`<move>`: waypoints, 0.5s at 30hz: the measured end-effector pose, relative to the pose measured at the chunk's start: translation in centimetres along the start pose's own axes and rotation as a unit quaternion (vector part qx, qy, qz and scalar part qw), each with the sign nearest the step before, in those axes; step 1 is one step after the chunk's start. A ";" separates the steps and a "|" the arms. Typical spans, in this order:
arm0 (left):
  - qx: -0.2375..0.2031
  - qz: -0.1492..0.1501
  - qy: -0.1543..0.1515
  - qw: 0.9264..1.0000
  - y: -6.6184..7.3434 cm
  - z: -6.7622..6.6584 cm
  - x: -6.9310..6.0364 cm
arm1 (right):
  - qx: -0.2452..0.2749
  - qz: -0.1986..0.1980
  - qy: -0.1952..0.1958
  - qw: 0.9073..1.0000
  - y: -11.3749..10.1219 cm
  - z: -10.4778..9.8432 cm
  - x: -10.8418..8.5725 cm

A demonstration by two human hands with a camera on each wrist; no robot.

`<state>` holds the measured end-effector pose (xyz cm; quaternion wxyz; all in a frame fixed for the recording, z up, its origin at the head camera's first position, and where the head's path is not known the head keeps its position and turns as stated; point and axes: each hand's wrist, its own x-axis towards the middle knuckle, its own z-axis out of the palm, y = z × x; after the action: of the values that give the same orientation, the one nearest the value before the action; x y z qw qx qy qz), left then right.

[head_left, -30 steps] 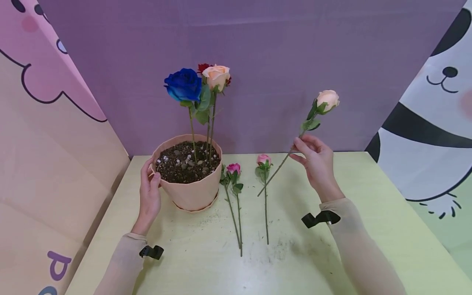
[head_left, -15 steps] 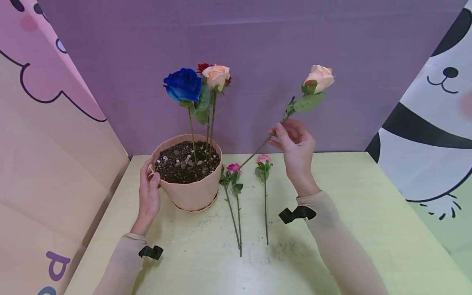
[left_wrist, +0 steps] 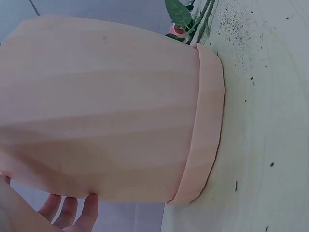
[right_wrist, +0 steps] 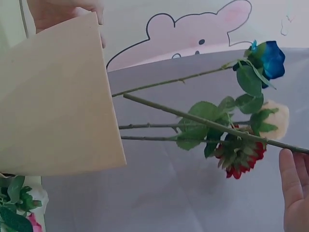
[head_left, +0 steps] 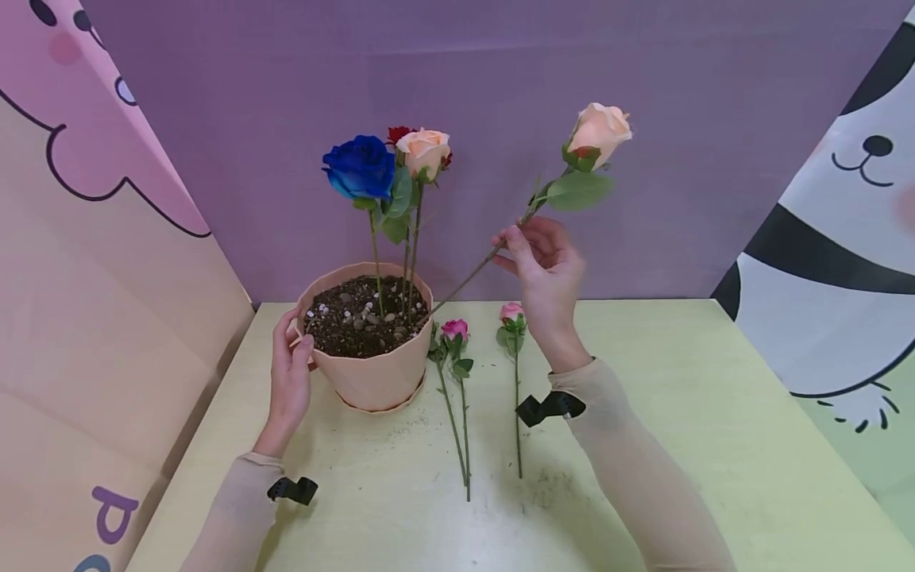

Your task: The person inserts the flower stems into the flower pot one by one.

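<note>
My left hand [head_left: 290, 381] holds the left side of a pink flowerpot [head_left: 375, 377]; in the left wrist view its fingertips [left_wrist: 89, 205] touch the pot's wall. Dark soil with pebbles and white bits fills the pot. A blue rose [head_left: 360, 167], a peach rose [head_left: 425, 151] and a mostly hidden red flower [head_left: 400, 135] stand in it. To the right, my right hand [head_left: 550, 278] pinches the stem of another peach rose [head_left: 600, 135] between thumb and fingers. That rose tilts, bloom up and right, its stem's lower end by the pot's right rim.
Two dark-pink roses [head_left: 454, 330] lie beside the pot on the pale table [head_left: 400, 508]. A light-pink rose [head_left: 511, 314] lies farther right, near my right forearm. Soil crumbs dot the tabletop. A purple backdrop [head_left: 500, 63] rises behind.
My right hand has moved left and up with the peach rose, bringing the stem's lower end from over the light-pink rose to the pot's rim. The left hand stays on the pot.
</note>
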<state>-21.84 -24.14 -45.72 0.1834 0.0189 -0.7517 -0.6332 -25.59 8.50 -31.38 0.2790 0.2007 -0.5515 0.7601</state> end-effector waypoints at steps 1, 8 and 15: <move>-0.001 -0.003 -0.002 1.000 0.0 0.0 -0.1 | 0.000 -0.003 -0.005 1.000 0.0 0.2 0.0; 0.003 -0.013 -0.008 1.000 0.1 -0.1 -0.2 | -0.006 -0.038 -0.036 0.999 -0.5 2.4 -0.2; 0.004 -0.009 0.000 1.000 0.1 0.1 0.0 | -0.078 -0.087 -0.088 0.989 0.2 4.6 0.1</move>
<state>-21.84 -24.08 -45.67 0.1776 0.0267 -0.7537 -0.6322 -25.80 4.09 -30.06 0.3095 0.2921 -0.6116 0.6669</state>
